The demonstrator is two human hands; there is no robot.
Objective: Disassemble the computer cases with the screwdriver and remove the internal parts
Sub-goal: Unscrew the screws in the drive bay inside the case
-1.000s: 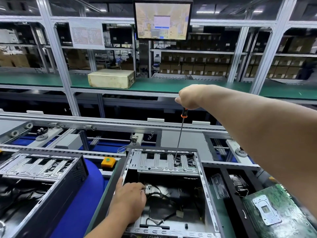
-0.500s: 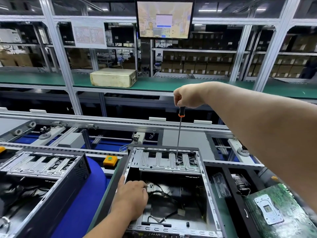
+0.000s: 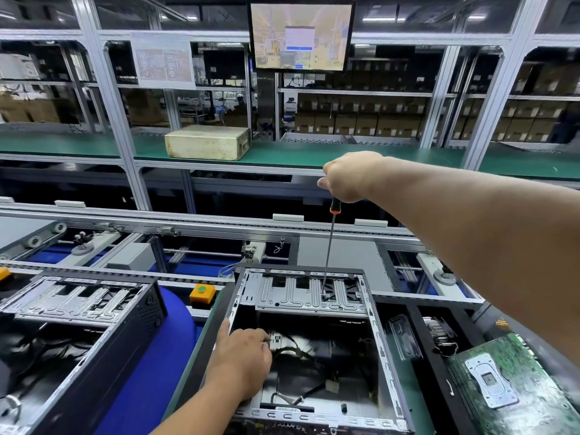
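Open computer case [image 3: 375,312], centre near, on the green mat [image 3: 188,372]; lid off, cables loose on its floor. Metal drive bracket [image 3: 292,296] across its far end.

Screwdriver [image 3: 329,246], long thin shaft, black and orange handle; held almost upright, tip down on the bracket right of its middle.

Right hand [image 3: 350,177], raised above the case, fingers curled round the top of the screwdriver handle.

Left hand [image 3: 241,362], on the case's left wall; thumb outside along the rim, fingers reaching in toward a small connector [image 3: 276,339]. Whether they hold it cannot be told.

Second case [image 3: 78,312], left near, also open.

Green circuit board [image 3: 514,384], right near, lying flat outside the case.

Beige box [image 3: 207,142], on the far shelf.

Screen [image 3: 301,34], top centre, lit.
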